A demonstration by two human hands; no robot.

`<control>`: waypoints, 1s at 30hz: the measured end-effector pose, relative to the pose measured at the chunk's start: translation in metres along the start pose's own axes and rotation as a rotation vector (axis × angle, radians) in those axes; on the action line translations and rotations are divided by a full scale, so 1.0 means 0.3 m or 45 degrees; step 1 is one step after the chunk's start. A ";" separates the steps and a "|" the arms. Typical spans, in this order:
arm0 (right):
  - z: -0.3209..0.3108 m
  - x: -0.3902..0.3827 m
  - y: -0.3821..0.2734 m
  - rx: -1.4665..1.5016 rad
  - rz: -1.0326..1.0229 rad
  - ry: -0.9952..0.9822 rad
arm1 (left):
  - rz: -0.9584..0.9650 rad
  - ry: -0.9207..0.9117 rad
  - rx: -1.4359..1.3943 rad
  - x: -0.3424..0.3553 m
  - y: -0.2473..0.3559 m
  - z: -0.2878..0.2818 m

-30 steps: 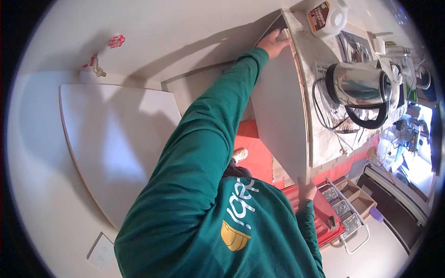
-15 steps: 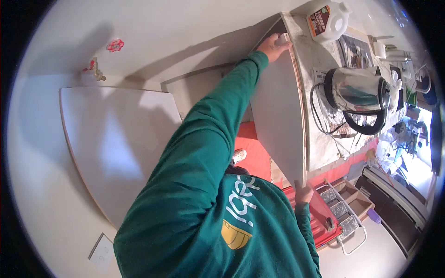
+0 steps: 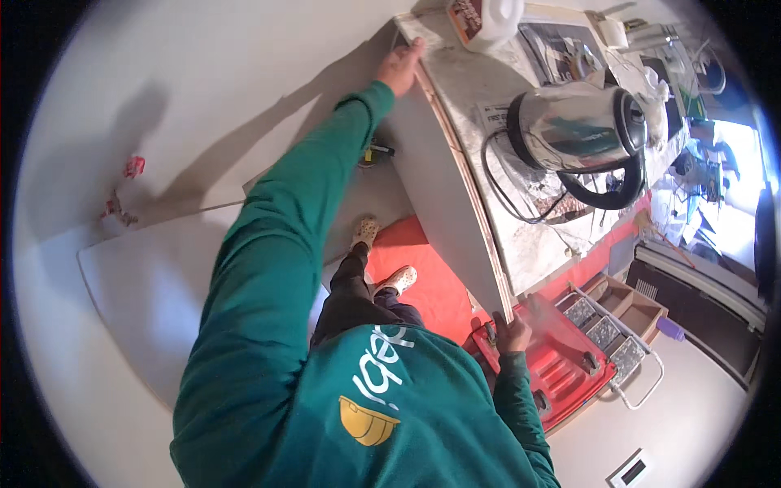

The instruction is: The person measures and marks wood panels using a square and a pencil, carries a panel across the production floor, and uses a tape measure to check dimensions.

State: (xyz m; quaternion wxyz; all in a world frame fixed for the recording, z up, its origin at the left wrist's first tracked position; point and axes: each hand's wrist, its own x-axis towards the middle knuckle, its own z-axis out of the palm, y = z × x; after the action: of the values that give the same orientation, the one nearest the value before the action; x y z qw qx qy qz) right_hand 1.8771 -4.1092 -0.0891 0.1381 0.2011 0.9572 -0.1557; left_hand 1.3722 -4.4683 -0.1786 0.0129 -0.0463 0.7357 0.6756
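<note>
A white board (image 3: 443,203) stands upright along the end of a marble-patterned worktop (image 3: 464,85), its raw wooden edge facing up. My left hand (image 3: 400,69), arm stretched out, grips the far upper corner of this board, thumb on the top edge. At the near corner, my right hand (image 3: 512,333) has its fingers round the board's edge; some fingers are hidden. On the worktop sit a steel kettle (image 3: 569,130) with a black handle and cord, and a white plastic jug (image 3: 486,23).
Against the left wall leans a larger white panel (image 3: 138,281), below a red-handled tap (image 3: 134,167). A red sheet (image 3: 435,285) covers the floor by my feet. Close to my right hand are a red wheeled plastic item (image 3: 561,366), a step ladder (image 3: 604,333) and a wooden box (image 3: 630,302).
The view has shifted, bringing both my feet and a dark object on the floor into sight. Both hands keep hold of the board, whose top edge now appears closer against the worktop end.
</note>
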 end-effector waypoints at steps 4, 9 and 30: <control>0.035 0.027 -0.030 0.013 -0.011 0.033 | 0.034 0.071 0.104 -0.005 0.102 -0.058; 0.031 0.078 -0.075 -0.005 0.135 -0.013 | 0.136 -0.099 0.688 0.115 -0.015 -0.142; -0.068 0.007 -0.149 0.189 0.338 -0.076 | 0.023 0.209 0.144 -0.085 0.010 -0.046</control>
State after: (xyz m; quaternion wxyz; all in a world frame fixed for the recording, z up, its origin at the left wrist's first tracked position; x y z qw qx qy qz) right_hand 1.8520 -4.1401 -0.0601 0.1704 0.3307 0.9036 -0.2122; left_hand 1.3978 -4.4804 -0.1722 -0.0511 -0.0941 0.7717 0.6270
